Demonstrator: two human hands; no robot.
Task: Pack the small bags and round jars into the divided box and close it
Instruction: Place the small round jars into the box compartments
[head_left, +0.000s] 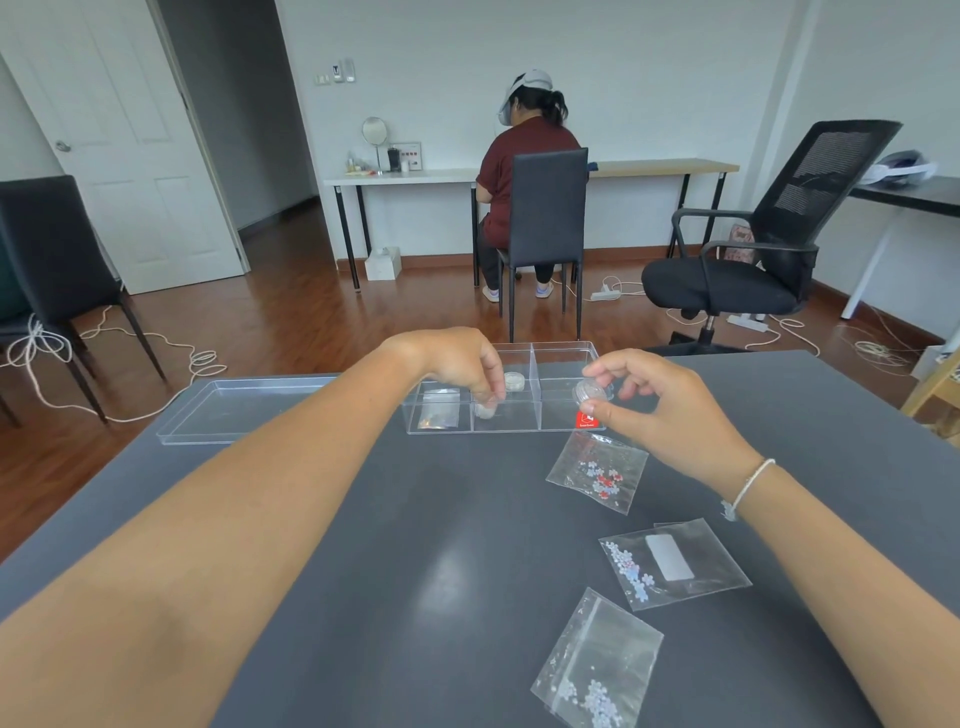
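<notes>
Three bags (597, 660) lie loose on the counter (415, 545), nearer than both hands. Right fingers (605, 415) pinch a jar (589, 391) over the box (566, 358); left fingers (485, 387) grip another jar (487, 410) in the middle near cell. Next, likely: release both, then bags, lid (228, 410).

Both bare forearms reach forward from the bottom corners of the view, angled toward each other. The left hand (462, 369) is palm down, wrist slightly bent, fingers curled downward with the tips pinched together on something small, though blur there makes the grip hard to judge. The right hand (660, 405) is held higher, turned inward, thumb and index finger pinching, the other fingers loosely curled. A thin pale bracelet (748, 486) circles the right wrist.
</notes>
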